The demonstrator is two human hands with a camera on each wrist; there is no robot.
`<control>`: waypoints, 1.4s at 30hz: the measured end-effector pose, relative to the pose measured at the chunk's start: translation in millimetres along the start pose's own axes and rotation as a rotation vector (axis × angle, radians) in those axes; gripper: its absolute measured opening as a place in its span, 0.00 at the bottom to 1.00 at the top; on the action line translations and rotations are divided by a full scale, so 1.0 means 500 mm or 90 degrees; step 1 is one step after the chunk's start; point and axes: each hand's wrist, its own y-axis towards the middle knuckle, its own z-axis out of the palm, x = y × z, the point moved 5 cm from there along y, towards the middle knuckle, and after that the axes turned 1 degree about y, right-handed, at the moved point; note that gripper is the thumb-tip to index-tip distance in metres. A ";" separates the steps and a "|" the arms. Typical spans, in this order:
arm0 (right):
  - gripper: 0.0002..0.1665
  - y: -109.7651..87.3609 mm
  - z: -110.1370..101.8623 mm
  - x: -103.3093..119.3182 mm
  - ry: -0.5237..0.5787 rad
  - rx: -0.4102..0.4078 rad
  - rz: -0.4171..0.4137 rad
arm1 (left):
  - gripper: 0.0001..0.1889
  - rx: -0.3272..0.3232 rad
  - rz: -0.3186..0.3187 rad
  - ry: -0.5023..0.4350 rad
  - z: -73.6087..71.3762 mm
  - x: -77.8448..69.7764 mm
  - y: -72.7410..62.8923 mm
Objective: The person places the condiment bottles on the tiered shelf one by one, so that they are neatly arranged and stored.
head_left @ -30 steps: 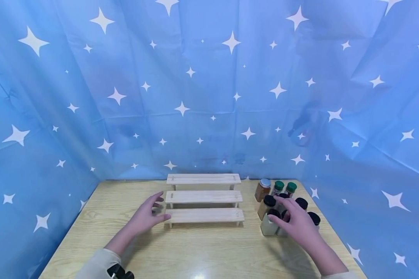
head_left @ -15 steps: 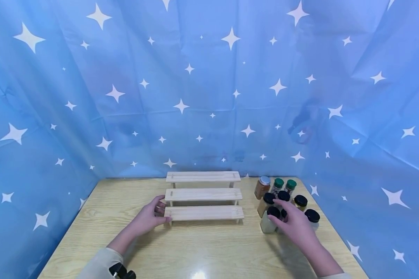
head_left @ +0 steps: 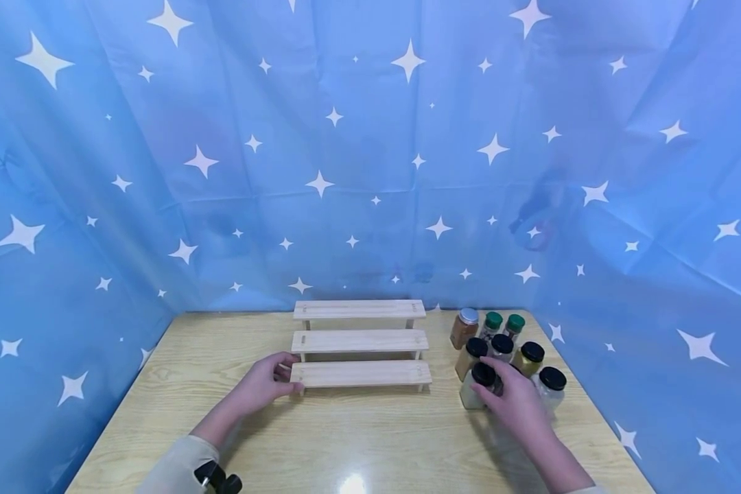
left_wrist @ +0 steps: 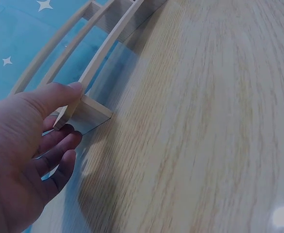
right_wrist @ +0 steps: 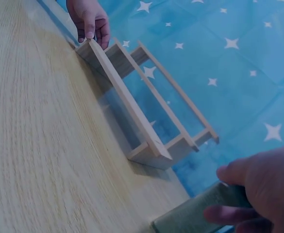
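A three-step pale wooden rack (head_left: 361, 341) stands mid-table. At its left end my left hand (head_left: 264, 384) pinches the lowest step; in the left wrist view the thumb (left_wrist: 64, 92) rests on the board's edge and the other fingers curl beneath. To the right, my right hand (head_left: 519, 398) holds the front-left jar (head_left: 472, 396), a pale greenish one with a black lid, thumb and fingers about its top. The right wrist view shows that jar (right_wrist: 195, 211) between thumb and fingers, its lid mostly hidden by the hand.
Close around the right hand stand a brown jar with a silver lid (head_left: 464, 329), two green-lidded jars (head_left: 492, 325) and several black-lidded jars (head_left: 531, 357). A blue star-patterned curtain (head_left: 370, 158) lines the back and sides of the wooden table (head_left: 370, 439).
The left hand has moved in and taken hold of the lowest step's end. My right hand has come down and left onto the front-left jar, uncovering other lids. The view has tilted slightly.
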 end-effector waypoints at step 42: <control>0.30 0.041 -0.037 0.084 0.137 -0.042 -0.048 | 0.29 0.025 0.024 0.002 -0.007 0.001 0.002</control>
